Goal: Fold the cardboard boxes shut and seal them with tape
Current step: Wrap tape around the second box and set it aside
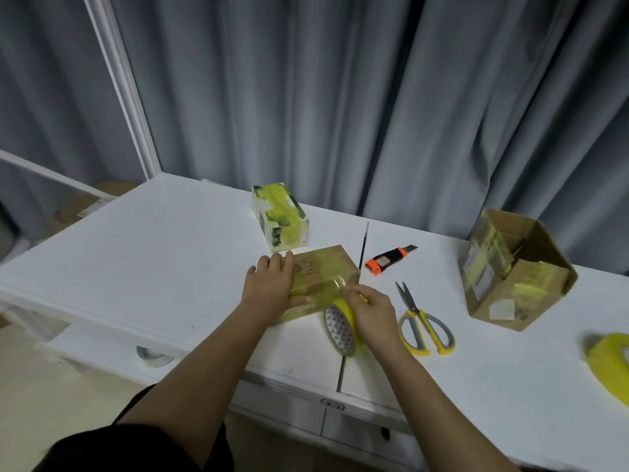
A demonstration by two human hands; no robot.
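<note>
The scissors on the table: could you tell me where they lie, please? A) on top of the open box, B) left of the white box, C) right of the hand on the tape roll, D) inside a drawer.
C: the scissors lie flat on the table, just right of the right hand gripping the tape roll.

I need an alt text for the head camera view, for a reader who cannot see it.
A person's left hand presses on a small cardboard box on a white table while the right hand pulls yellow tape from a tape roll over it. Scissors, a utility knife and an open box lie to the right.
</note>
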